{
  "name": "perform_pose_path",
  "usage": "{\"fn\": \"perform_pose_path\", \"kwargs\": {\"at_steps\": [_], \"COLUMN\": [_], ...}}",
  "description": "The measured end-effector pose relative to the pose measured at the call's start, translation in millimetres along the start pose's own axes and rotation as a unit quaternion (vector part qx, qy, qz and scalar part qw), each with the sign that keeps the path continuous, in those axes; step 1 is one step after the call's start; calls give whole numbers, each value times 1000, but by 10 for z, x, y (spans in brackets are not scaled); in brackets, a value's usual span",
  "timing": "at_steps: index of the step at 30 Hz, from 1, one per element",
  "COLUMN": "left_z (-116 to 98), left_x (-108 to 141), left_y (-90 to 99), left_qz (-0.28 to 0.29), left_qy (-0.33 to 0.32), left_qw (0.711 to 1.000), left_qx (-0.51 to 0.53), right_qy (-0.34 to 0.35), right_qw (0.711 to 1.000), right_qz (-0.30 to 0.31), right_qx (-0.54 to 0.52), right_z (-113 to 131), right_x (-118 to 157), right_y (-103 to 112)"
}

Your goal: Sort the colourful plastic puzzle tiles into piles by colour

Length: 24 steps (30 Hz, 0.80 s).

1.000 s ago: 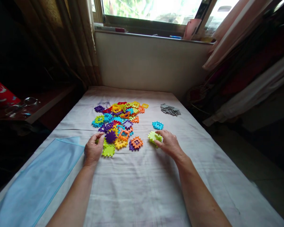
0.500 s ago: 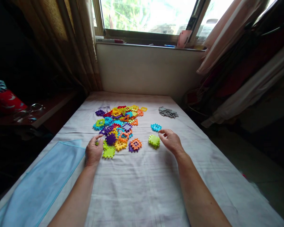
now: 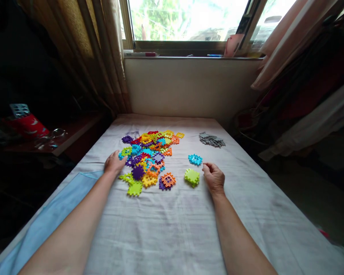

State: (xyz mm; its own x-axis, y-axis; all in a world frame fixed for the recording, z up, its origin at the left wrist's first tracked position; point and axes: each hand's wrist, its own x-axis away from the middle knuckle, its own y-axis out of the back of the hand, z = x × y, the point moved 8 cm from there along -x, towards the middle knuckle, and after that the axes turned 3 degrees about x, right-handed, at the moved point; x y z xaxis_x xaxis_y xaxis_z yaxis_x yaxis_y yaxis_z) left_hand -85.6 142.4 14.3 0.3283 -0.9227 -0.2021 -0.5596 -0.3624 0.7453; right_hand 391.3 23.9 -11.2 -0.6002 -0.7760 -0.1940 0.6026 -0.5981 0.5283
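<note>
My left hand [image 3: 114, 162] rests at the left edge of a loose pile of colourful notched plastic building tiles [image 3: 138, 172]. Its fingers are stretched out beside a lime tile [image 3: 126, 151] that lies over a blue one; whether they touch is unclear. My right hand [image 3: 214, 178] is closed, with the fingers curled in and nothing visible in them. Left of it lie a blue window tile [image 3: 195, 159] and a lime tile [image 3: 192, 177], apart from each other. An orange window tile [image 3: 168, 180] overlaps a purple one near the pile's front right.
A heap of small grey pieces [image 3: 212, 140] lies at the back right of the cloth-covered table [image 3: 160, 233]. A light blue cloth [image 3: 60, 202] drapes over the left edge. A side surface [image 3: 71, 139] holds glasses and a red holder. The window wall stands behind.
My left hand has moved forward and left along the pile, away from the front lime tiles. My right hand has drawn slightly back from the blue tile, its fingers more curled. The view has shifted slightly.
</note>
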Motion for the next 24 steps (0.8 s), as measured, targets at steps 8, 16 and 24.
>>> {"fn": "perform_pose_path", "kwargs": {"at_steps": [8,16,24], "left_z": [-137,-614,-1112], "left_x": [-178,-179,240], "left_y": [-278,-737,-737], "left_qz": [40,100,143], "left_qy": [17,-4,-92], "left_qw": [999,988,974], "left_qx": [30,117,148], "right_qy": [7,0,4], "right_qw": [1000,999,999], "right_qz": [20,29,30], "right_qx": [14,21,24], "right_z": [22,25,52], "right_x": [10,10,8], "right_y": [-25,-49,-63]}}
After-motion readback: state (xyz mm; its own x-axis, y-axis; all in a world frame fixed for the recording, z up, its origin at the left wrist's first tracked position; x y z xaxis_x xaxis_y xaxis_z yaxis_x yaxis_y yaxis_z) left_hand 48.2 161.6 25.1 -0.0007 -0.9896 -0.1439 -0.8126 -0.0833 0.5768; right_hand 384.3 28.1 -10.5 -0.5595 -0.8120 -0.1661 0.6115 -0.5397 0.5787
